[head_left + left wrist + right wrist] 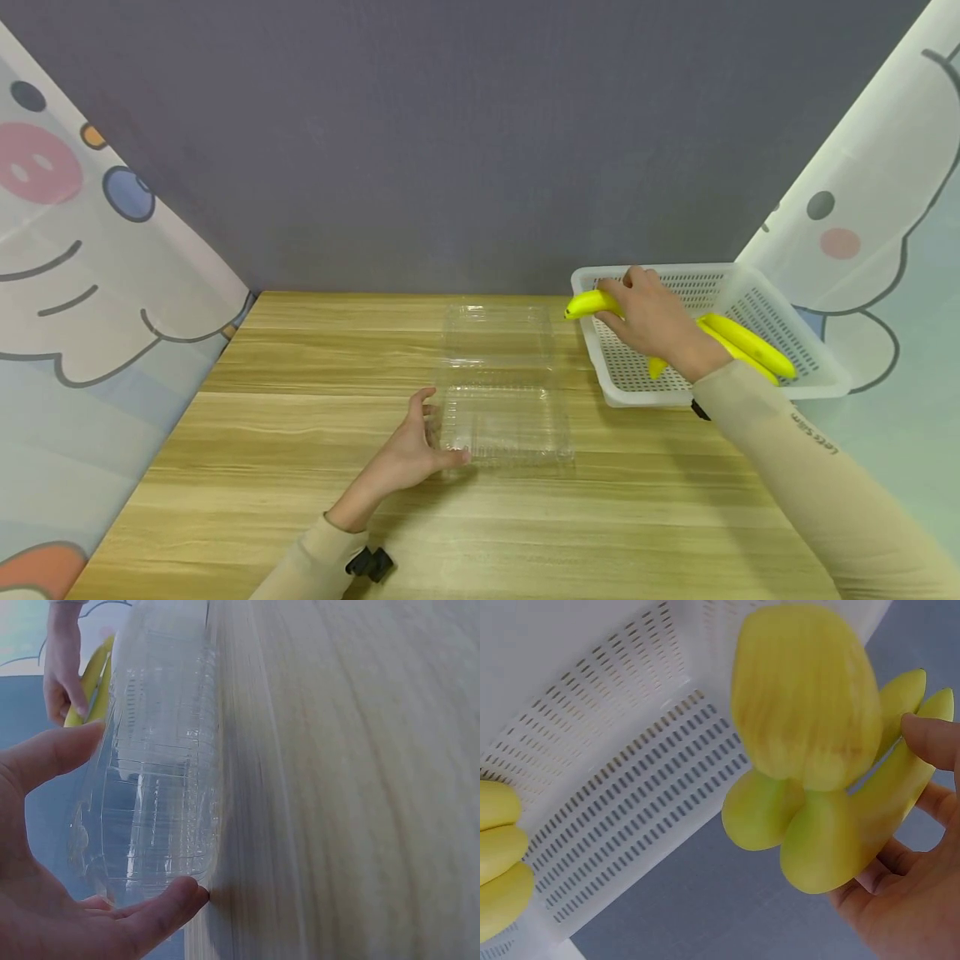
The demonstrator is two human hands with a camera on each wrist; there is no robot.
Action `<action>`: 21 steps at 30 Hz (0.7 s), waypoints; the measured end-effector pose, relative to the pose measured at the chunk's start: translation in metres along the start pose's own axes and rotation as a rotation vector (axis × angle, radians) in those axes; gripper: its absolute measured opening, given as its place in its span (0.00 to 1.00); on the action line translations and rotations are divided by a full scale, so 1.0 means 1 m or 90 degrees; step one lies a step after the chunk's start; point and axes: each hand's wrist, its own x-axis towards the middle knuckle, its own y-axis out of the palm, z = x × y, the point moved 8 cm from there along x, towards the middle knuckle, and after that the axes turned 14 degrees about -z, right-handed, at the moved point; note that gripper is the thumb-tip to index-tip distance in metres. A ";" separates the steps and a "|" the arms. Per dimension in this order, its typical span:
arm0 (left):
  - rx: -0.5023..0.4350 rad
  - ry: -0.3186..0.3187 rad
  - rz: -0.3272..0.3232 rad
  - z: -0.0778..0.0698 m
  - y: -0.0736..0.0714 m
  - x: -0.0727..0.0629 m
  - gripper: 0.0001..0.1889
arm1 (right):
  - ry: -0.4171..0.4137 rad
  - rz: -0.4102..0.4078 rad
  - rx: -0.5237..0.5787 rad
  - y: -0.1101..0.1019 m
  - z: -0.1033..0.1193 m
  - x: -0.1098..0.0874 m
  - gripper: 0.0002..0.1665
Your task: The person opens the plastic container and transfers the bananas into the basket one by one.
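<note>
My right hand (652,312) pinches a small bunch of yellow bananas (592,304) above the left part of a white basket. In the right wrist view, the thumb and fingers hold the bunch (832,832) along one banana, and its thick joined end faces the camera. A clear plastic clamshell box (506,425) lies on the table with its lid (498,333) folded back toward the wall. At the box's left side, my left hand (408,450) holds it near the front corner. The left wrist view shows the fingers spread around the box's wall (157,825).
To the right stands the white perforated basket (618,398), near the back edge. More yellow bananas (750,343) lie in it, partly hidden by my right forearm. A grey wall (480,150) borders the wooden table (315,358) behind, and cartoon-printed sheets hang at both sides.
</note>
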 end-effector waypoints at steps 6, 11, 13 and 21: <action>0.005 0.002 -0.001 -0.001 0.000 0.000 0.63 | 0.020 0.014 -0.008 0.003 -0.014 -0.002 0.26; 0.008 0.000 -0.003 -0.001 -0.001 -0.001 0.63 | 0.039 0.022 -0.016 0.005 -0.026 -0.006 0.28; 0.009 -0.001 -0.004 -0.001 -0.001 -0.001 0.63 | 0.046 0.025 -0.016 0.005 -0.031 -0.007 0.28; 0.010 0.002 -0.005 0.000 -0.001 -0.001 0.63 | 0.074 0.040 -0.020 0.004 -0.047 -0.013 0.30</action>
